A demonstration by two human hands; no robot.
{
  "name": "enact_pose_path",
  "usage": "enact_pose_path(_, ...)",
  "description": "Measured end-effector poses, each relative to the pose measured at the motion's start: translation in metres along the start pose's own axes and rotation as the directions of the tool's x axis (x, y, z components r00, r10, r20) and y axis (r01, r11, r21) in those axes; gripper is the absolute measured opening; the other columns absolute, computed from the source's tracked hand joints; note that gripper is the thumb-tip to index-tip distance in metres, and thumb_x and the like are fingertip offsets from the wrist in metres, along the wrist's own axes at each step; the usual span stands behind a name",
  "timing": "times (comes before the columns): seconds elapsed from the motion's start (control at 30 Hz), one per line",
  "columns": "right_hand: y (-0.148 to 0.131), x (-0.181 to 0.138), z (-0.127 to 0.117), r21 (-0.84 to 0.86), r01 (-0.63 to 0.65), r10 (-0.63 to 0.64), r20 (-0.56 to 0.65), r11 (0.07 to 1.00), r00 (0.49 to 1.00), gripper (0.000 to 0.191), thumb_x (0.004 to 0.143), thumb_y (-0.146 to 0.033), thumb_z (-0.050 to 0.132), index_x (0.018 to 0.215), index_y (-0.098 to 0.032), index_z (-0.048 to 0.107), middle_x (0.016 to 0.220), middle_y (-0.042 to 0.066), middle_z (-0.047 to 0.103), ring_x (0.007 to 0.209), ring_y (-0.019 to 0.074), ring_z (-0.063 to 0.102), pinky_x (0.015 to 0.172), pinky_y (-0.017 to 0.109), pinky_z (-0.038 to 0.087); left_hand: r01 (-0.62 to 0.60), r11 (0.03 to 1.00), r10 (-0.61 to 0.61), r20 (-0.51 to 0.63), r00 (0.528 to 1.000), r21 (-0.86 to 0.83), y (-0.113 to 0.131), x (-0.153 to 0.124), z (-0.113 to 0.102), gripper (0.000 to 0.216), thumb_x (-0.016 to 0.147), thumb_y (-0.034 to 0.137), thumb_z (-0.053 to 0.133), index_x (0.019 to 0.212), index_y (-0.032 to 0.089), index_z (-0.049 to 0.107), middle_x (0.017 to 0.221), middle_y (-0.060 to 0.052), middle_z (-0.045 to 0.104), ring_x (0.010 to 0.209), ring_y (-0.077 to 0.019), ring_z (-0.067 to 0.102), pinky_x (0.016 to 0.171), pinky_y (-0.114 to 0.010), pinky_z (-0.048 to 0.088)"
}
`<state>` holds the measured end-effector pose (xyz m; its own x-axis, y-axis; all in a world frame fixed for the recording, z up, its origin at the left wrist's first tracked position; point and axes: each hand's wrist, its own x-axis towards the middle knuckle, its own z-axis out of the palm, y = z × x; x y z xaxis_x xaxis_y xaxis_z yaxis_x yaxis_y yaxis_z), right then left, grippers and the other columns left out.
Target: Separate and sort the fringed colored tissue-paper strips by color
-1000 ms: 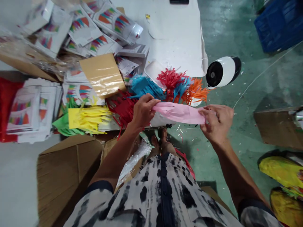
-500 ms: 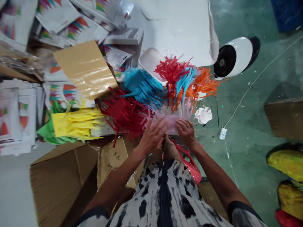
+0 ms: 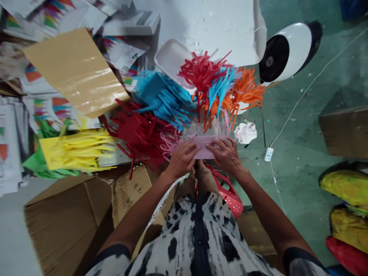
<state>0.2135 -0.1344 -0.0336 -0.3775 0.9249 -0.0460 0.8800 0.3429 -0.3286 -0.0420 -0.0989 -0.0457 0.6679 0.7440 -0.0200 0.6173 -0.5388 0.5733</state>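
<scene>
A folded pink fringed paper (image 3: 203,147) lies at the near edge of the worktable, its cut strips fanning up and to the left. My left hand (image 3: 181,160) grips its left part with fingers curled over it. My right hand (image 3: 227,155) presses and pinches its right part. Right behind the pink piece lie heaps of fringed paper: dark red (image 3: 138,132), blue (image 3: 163,96), bright red (image 3: 198,73) and orange (image 3: 244,94). A yellow fringed piece (image 3: 77,149) rests on green paper (image 3: 37,165) to the left.
A white tray (image 3: 169,59) sits behind the fringes. A crumpled white paper ball (image 3: 245,132) lies right of my hands. A tan glossy sheet (image 3: 74,71), printed cards (image 3: 51,109), a black-and-white fan (image 3: 287,48), cardboard boxes (image 3: 66,214) and a red plastic stool (image 3: 230,193) surround me.
The pink paper, stretched wide between my hands a second ago, is now folded short. Both hands have come close together over it at the table edge. The view has tilted downward.
</scene>
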Motion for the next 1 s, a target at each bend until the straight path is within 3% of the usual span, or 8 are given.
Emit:
enact_pose_path(0.17,0.007,0.013,-0.008,0.135,-0.073,0.073,0.005,0.988,0.997,0.028,0.104,-0.035,0.058,0.125,-0.035,0.076,0.122,0.005,0.073,0.115,0.026,0.057,0.1,0.045,0.031,0.092,0.989,-0.102,-0.082,0.991,-0.113,-0.002,0.008,-0.012,0.032,0.093,0.024,0.061,0.122,0.023,0.075,0.126,-0.008,0.075,0.133,-0.0264,0.061,0.127,-0.056,0.032)
enact_pose_path(0.27,0.01,0.018,-0.004,0.203,-0.127,0.138,-0.043,0.971,0.989,0.022,0.098,-0.03,0.066,0.115,-0.034,0.08,0.114,0.003,0.075,0.11,0.0245,0.059,0.095,0.042,0.032,0.128,0.984,-0.142,-0.116,0.983,-0.122,0.0,0.011,-0.01,0.02,0.098,0.031,0.062,0.108,0.024,0.078,0.119,-0.007,0.077,0.133,-0.0262,0.06,0.127,-0.056,0.029)
enact_pose_path(0.4,0.011,0.019,-0.003,0.162,-0.171,0.192,-0.123,0.972,0.974,0.026,0.09,-0.022,0.072,0.11,-0.034,0.081,0.119,0.003,0.073,0.116,0.0275,0.056,0.097,0.044,0.03,0.16,0.984,-0.169,-0.147,0.974,-0.072,0.0,0.013,-0.007,0.023,0.101,0.034,0.061,0.092,0.025,0.08,0.11,-0.005,0.078,0.122,-0.026,0.062,0.124,-0.057,0.032)
enact_pose_path(0.57,0.022,0.017,-0.009,0.156,-0.064,0.062,0.016,0.986,0.998,0.035,0.091,-0.02,0.072,0.12,-0.038,0.079,0.113,0.004,0.072,0.11,0.0259,0.055,0.093,0.042,0.029,0.119,0.992,-0.121,-0.085,0.989,-0.033,-0.006,0.015,-0.011,0.018,0.099,0.034,0.064,0.095,0.028,0.081,0.107,-0.002,0.079,0.118,-0.0261,0.06,0.127,-0.06,0.026)
enact_pose_path(0.73,0.031,0.023,-0.015,0.272,-0.099,0.072,0.107,0.957,0.992,0.024,0.099,-0.032,0.067,0.119,-0.036,0.08,0.102,0.005,0.068,0.103,0.0237,0.056,0.087,0.039,0.031,0.206,0.977,-0.211,-0.111,0.971,-0.057,-0.011,0.016,-0.014,0.018,0.098,0.038,0.068,0.089,0.029,0.08,0.108,-0.003,0.08,0.123,-0.0289,0.058,0.128,-0.067,0.012)
enact_pose_path(0.87,0.03,0.028,-0.017,0.372,-0.126,0.12,0.04,0.92,0.992,0.023,0.101,-0.042,0.065,0.115,-0.033,0.081,0.1,0.005,0.067,0.099,0.022,0.058,0.089,0.038,0.035,0.218,0.975,-0.222,-0.123,0.967,-0.043,-0.01,0.016,-0.017,0.019,0.098,0.039,0.068,0.087,0.03,0.08,0.108,-0.003,0.08,0.127,-0.0305,0.056,0.127,-0.072,0.004)
enact_pose_path(1.0,0.03,0.029,-0.011,0.377,-0.15,0.172,-0.027,0.914,0.985,0.025,0.101,-0.044,0.064,0.096,-0.028,0.083,0.097,0.005,0.069,0.097,0.0218,0.058,0.088,0.039,0.037,0.22,0.975,-0.22,-0.123,0.968,-0.014,-0.01,0.02,-0.019,0.018,0.098,0.035,0.068,0.085,0.029,0.08,0.109,-0.002,0.079,0.127,-0.0299,0.055,0.127,-0.072,0.003)
